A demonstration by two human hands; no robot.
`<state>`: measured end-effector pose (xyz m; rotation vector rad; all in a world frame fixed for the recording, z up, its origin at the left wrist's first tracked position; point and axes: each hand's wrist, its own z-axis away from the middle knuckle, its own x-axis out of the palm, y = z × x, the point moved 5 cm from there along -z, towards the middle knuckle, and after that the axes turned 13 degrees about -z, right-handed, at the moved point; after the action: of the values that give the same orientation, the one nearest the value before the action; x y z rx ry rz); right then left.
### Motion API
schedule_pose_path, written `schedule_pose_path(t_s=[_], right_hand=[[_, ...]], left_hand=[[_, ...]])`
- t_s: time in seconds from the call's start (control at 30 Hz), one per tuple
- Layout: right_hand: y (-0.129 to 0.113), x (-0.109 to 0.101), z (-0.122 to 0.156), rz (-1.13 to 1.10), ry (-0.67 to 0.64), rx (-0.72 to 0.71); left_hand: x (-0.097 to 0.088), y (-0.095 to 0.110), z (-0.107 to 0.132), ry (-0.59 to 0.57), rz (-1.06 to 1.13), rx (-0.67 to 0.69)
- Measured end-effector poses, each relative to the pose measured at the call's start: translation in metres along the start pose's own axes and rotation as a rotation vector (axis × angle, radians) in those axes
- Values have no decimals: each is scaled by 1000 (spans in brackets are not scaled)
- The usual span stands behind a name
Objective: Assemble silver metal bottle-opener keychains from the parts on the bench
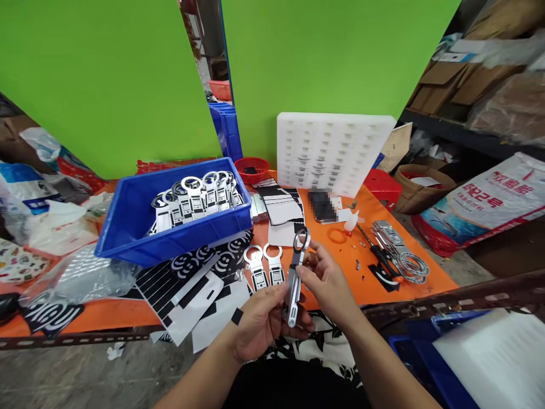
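- Silver metal is gleaming in the head view: a ring-ended piece is resting between my hands, to the right of the blue bin and nearer me.
- My left hand is cradling its lower part; my right hand is pinching it nearer the ring.
- Two flat plates are lying between that piece and the bin.
- Black-and-white sheets are spreading in front of the bin; a black patch is sitting on my left wrist.
- Slipping seems the likeliest trouble: if my right pinch is loosening, the piece could be dropping and scratching those plates.
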<state>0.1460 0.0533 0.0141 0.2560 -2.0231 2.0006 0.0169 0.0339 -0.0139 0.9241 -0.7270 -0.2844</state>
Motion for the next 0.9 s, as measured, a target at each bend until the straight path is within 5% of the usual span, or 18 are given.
schedule_pose_path(t_s=[0.37,0.5,0.67,0.9], right_hand=[[-15,17,19,89,-72,-77],[-27,24,27,364,-133,-184],[-44,24,41,783,-12,-321],[-26,86,57,872,-392,-496]], left_hand=[[-20,15,4,280,-332,223],[-25,18,3,237,-329,258],[-38,26,5,321,-318,274],[-37,26,3,409,-378,327]])
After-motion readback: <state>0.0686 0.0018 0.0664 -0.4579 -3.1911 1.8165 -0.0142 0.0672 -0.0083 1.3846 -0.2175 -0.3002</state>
